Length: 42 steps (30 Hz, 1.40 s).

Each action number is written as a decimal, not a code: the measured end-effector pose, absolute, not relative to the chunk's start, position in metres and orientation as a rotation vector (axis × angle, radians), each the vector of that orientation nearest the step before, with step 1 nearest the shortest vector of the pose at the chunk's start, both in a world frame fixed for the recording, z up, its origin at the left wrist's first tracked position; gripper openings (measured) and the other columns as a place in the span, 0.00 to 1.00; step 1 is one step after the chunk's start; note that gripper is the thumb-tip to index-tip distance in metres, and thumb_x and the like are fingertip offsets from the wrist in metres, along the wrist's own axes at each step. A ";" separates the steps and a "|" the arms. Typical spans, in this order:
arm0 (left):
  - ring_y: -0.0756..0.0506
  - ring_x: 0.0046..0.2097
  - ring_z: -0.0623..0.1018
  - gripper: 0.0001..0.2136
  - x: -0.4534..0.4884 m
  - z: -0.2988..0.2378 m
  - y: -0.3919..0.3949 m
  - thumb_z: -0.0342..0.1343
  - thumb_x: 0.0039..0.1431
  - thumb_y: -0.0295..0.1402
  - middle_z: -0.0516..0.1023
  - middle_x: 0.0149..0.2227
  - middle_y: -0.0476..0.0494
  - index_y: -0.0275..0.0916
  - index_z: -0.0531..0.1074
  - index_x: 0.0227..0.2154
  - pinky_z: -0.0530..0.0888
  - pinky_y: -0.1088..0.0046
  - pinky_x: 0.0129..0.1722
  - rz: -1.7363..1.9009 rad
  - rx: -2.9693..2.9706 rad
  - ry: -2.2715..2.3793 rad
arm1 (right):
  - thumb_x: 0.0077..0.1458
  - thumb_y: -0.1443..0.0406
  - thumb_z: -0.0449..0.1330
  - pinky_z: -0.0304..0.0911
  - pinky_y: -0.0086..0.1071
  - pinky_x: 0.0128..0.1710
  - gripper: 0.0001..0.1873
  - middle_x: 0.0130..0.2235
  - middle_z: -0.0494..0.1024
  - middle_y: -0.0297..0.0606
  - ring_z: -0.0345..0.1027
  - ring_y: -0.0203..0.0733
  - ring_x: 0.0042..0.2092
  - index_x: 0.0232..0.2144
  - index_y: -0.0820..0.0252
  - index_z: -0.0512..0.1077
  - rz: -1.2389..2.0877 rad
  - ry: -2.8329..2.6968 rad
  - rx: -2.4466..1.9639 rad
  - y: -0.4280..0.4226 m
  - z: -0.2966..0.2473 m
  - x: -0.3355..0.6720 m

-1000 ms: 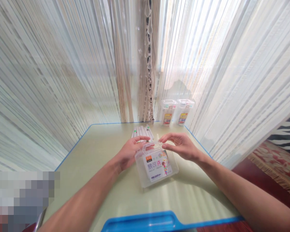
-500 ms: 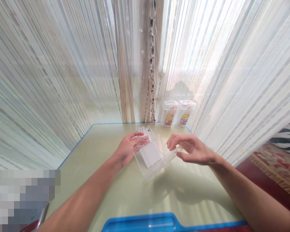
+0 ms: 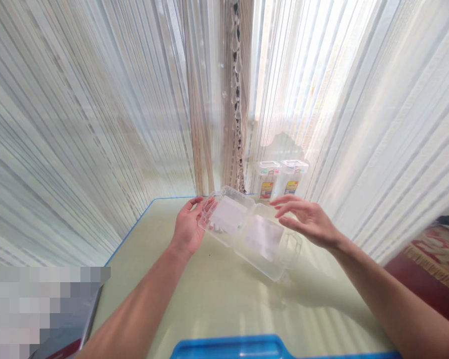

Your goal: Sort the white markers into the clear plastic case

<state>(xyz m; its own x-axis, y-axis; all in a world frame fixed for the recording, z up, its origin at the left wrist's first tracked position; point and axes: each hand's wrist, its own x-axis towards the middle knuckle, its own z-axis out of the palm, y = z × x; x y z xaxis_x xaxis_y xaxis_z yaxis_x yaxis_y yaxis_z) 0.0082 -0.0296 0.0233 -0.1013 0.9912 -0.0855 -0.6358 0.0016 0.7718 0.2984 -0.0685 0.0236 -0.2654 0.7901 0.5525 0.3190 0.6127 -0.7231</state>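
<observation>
A clear plastic case (image 3: 259,267) is spread open at its middle, its two halves tilted above the table. White card-like inserts (image 3: 264,237) show in both halves. My left hand (image 3: 189,224) grips the left end of the case, thumb and fingers at its edge. My right hand (image 3: 305,217) hovers by the right half with its fingers apart and holds nothing; whether a fingertip touches the plastic I cannot tell. Some small white pieces with coloured tips (image 3: 219,228) show blurred through the left half; I cannot make out exactly what they are.
Two closed clear boxes with yellow and red labels (image 3: 267,189) stand at the table's back edge, before string curtains (image 3: 134,99). The pale green table (image 3: 194,304) has a blue rim and a blue tray recess (image 3: 232,346) in front. A patterned fringed cloth (image 3: 439,257) lies at right.
The case has swung open into two halves lying side by side. My left hand has shifted to its left end, and my right hand's fingers have straightened a little.
</observation>
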 end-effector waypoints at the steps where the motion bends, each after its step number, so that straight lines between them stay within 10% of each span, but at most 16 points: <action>1: 0.47 0.38 0.86 0.08 0.008 0.023 -0.029 0.49 0.66 0.19 0.85 0.38 0.37 0.36 0.68 0.36 0.81 0.70 0.45 1.520 0.593 0.787 | 0.53 0.54 0.71 0.69 0.48 0.55 0.14 0.52 0.78 0.46 0.72 0.54 0.54 0.39 0.54 0.80 0.592 -1.790 -0.950 -0.067 0.022 0.296; 5: 0.47 0.40 0.85 0.07 0.008 0.021 -0.029 0.49 0.66 0.19 0.84 0.40 0.36 0.37 0.67 0.37 0.80 0.69 0.47 1.561 0.584 0.779 | 0.46 0.52 0.74 0.78 0.44 0.38 0.37 0.54 0.76 0.49 0.76 0.55 0.49 0.56 0.55 0.71 0.831 -1.606 -1.139 -0.063 0.019 0.292; 9: 0.47 0.41 0.84 0.07 0.007 0.018 -0.029 0.49 0.63 0.20 0.82 0.42 0.37 0.38 0.65 0.38 0.80 0.70 0.43 1.522 0.718 0.910 | 0.48 0.49 0.73 0.72 0.32 0.20 0.33 0.29 0.76 0.36 0.75 0.42 0.26 0.49 0.63 0.74 1.228 -1.478 -1.212 -0.057 0.018 0.297; 17: 0.47 0.32 0.79 0.08 0.008 0.008 -0.030 0.56 0.58 0.32 0.80 0.43 0.38 0.37 0.72 0.40 0.75 0.72 0.28 1.303 1.183 1.159 | 0.41 0.52 0.76 0.63 0.27 0.14 0.28 0.23 0.72 0.31 0.67 0.33 0.18 0.38 0.66 0.79 1.525 -1.475 -1.304 -0.052 0.010 0.308; 24: 0.46 0.35 0.77 0.03 0.012 -0.004 -0.040 0.63 0.54 0.31 0.80 0.31 0.45 0.38 0.77 0.27 0.73 0.70 0.43 1.104 1.714 1.187 | 0.42 0.47 0.74 0.58 0.28 0.15 0.29 0.20 0.69 0.30 0.61 0.33 0.18 0.38 0.64 0.81 1.588 -1.669 -1.421 -0.056 0.000 0.307; 34: 0.40 0.47 0.77 0.13 0.024 -0.023 -0.051 0.52 0.68 0.39 0.79 0.42 0.37 0.36 0.77 0.41 0.73 0.64 0.50 0.646 2.577 1.123 | 0.47 0.45 0.70 0.73 0.41 0.37 0.24 0.39 0.83 0.47 0.77 0.51 0.37 0.38 0.56 0.83 0.623 -2.254 -1.427 -0.046 -0.017 0.317; 42: 0.40 0.47 0.77 0.13 0.026 -0.025 -0.050 0.50 0.68 0.39 0.78 0.42 0.38 0.35 0.76 0.42 0.72 0.64 0.49 0.593 2.634 1.136 | 0.61 0.51 0.60 0.54 0.34 0.21 0.21 0.19 0.67 0.34 0.60 0.38 0.20 0.21 0.54 0.68 0.291 -2.455 -1.150 -0.076 -0.013 0.277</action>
